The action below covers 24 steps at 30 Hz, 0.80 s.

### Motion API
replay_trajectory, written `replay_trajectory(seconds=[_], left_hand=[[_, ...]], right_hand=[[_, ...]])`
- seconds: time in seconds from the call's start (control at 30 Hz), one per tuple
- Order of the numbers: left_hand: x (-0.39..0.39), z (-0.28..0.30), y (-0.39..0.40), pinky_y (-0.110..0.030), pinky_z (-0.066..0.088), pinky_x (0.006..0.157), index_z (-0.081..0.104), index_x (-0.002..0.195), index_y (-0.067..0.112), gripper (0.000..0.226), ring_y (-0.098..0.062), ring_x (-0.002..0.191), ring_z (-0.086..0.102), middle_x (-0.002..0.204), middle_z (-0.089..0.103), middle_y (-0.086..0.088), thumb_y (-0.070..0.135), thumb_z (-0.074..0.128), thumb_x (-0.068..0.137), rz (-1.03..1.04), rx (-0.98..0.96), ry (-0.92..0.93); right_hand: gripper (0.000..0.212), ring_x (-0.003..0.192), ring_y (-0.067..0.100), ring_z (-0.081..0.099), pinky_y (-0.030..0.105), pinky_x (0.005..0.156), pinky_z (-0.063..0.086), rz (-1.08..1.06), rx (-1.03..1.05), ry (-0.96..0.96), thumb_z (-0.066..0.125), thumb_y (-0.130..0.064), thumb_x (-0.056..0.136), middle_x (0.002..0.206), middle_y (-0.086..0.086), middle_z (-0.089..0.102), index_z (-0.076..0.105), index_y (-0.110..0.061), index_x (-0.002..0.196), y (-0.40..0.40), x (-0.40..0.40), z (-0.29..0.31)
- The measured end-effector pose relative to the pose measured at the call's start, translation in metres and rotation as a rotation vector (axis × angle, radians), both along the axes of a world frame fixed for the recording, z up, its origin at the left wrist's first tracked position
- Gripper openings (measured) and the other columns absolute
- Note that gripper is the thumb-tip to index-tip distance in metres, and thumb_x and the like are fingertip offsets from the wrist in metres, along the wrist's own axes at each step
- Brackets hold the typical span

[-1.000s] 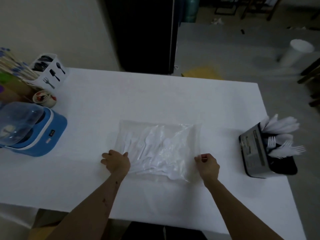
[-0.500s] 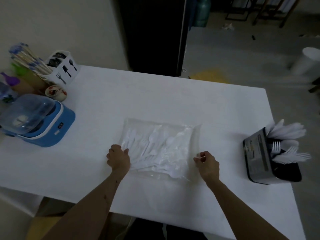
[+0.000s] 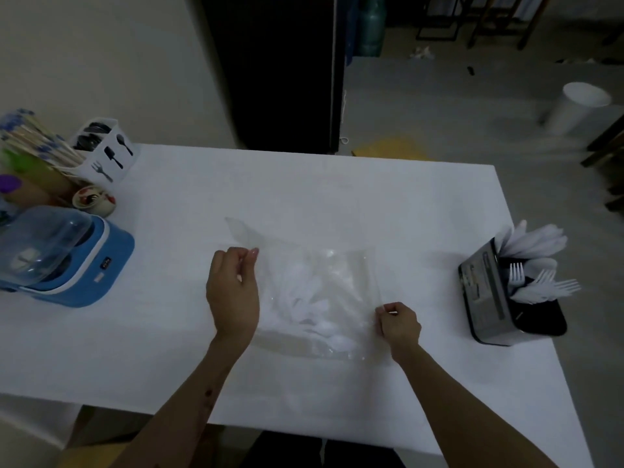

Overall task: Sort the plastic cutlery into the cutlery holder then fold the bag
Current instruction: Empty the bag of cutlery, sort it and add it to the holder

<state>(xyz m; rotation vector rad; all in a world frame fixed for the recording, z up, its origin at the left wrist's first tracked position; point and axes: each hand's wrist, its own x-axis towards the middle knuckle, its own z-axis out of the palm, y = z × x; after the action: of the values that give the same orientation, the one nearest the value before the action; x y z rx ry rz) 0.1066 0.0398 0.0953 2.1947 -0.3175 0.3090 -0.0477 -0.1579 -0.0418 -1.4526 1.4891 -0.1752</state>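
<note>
A clear plastic bag lay near the middle of a white table, with broad bare cloth behind it and a narrower strip between it and the near edge. Inside the thin, glossy film sat a heap of white plastic cutlery, mostly spoon-like shapes, though the blur made the individual pieces hard to sort out. The left hand had its fingers curled, thumb and forefinger pinching the bag's left side, where a limp flap of film rose up and back. The right hand was curled at the bag's near right corner, pinching the film there. Well apart to the right, close to the table's right edge, stood a boxy dark cutlery holder bristling with white forks and other white handles. At the far left were a blue appliance with a clear domed lid, a small patterned bowl and a white caddy printed with cutlery icons.
</note>
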Motion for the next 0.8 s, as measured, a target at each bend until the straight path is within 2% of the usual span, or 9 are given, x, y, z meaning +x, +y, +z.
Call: replay_trajectory(seconds=[0.1,0.2,0.3,0.4,0.47,0.53,0.57,0.7,0.8], left_hand=[[-0.009,0.027,-0.01,-0.012,0.037,0.06,0.065,0.085,0.01,0.014,-0.012,0.065,0.047,0.077,0.051,0.0,0.018,0.058,0.094,-0.061,-0.066,-0.11],[-0.011,0.035,-0.012,-0.027,0.044,0.063,0.069,0.091,0.006,0.015,-0.016,0.069,0.051,0.079,0.053,0.001,0.017,0.06,0.094,-0.078,-0.075,-0.204],[-0.002,0.031,-0.01,-0.04,0.048,0.064,0.07,0.094,0.008,0.016,-0.019,0.071,0.052,0.081,0.052,0.003,0.019,0.058,0.094,-0.041,-0.099,-0.185],[0.004,0.032,-0.01,-0.037,0.047,0.066,0.07,0.09,0.015,0.015,-0.019,0.072,0.054,0.083,0.053,0.006,0.019,0.057,0.095,-0.057,-0.093,-0.19],[0.003,0.035,-0.011,-0.032,0.046,0.076,0.064,0.086,0.025,0.018,-0.015,0.082,0.056,0.087,0.057,0.005,0.019,0.051,0.097,-0.028,-0.282,-0.025],[0.001,0.041,-0.014,-0.028,0.043,0.087,0.059,0.088,0.022,0.018,-0.01,0.09,0.056,0.092,0.06,0.005,0.024,0.045,0.099,-0.006,-0.481,0.167],[0.001,0.043,-0.014,-0.029,0.042,0.09,0.058,0.089,0.02,0.02,-0.009,0.091,0.055,0.092,0.06,0.005,0.027,0.043,0.099,0.002,-0.483,0.19],[0.006,0.038,-0.013,-0.035,0.032,0.093,0.053,0.083,0.019,0.026,-0.019,0.093,0.05,0.091,0.053,0.003,0.038,0.043,0.098,-0.046,-0.075,0.076],[0.006,0.033,-0.014,-0.032,0.023,0.086,0.048,0.08,0.015,0.031,-0.02,0.091,0.048,0.09,0.052,0.005,0.042,0.047,0.096,-0.091,0.021,0.041]], right_hand=[[0.008,0.068,0.025,0.063,0.03,0.07,0.053,-0.072,0.079,-0.035,0.068,-0.021,0.088,0.068,0.005,0.065,0.07,-0.013,0.088,0.002,-0.001,-0.003],[0.004,0.062,0.021,0.06,0.032,0.071,0.055,-0.096,0.138,-0.075,0.072,-0.019,0.085,0.067,0.004,0.065,0.072,-0.015,0.085,0.0,0.003,-0.001],[0.008,0.059,0.021,0.057,0.034,0.068,0.051,-0.124,0.174,-0.101,0.075,-0.021,0.082,0.064,0.004,0.065,0.074,-0.015,0.086,-0.005,0.005,-0.001],[0.007,0.055,0.018,0.054,0.029,0.061,0.047,-0.118,0.208,-0.132,0.078,-0.018,0.08,0.063,0.005,0.065,0.075,-0.014,0.085,-0.008,0.008,0.004],[0.008,0.058,0.018,0.058,0.028,0.061,0.051,-0.119,0.263,-0.168,0.08,-0.016,0.078,0.069,0.006,0.068,0.076,-0.012,0.085,-0.009,0.011,0.008],[0.012,0.073,0.026,0.067,0.035,0.075,0.059,-0.121,0.358,-0.231,0.082,-0.012,0.076,0.081,0.011,0.073,0.077,-0.009,0.086,-0.008,0.016,0.009],[0.012,0.079,0.028,0.069,0.038,0.081,0.059,-0.109,0.374,-0.239,0.081,-0.01,0.076,0.084,0.013,0.074,0.077,-0.008,0.087,-0.007,0.018,0.009],[0.006,0.064,0.022,0.064,0.027,0.062,0.055,-0.057,0.19,-0.143,0.071,-0.013,0.081,0.072,0.007,0.07,0.07,-0.019,0.078,-0.002,0.022,0.011],[0.01,0.071,0.026,0.068,0.033,0.069,0.058,-0.109,0.159,-0.148,0.068,-0.009,0.082,0.077,0.008,0.072,0.066,-0.018,0.076,0.001,0.021,0.006]])
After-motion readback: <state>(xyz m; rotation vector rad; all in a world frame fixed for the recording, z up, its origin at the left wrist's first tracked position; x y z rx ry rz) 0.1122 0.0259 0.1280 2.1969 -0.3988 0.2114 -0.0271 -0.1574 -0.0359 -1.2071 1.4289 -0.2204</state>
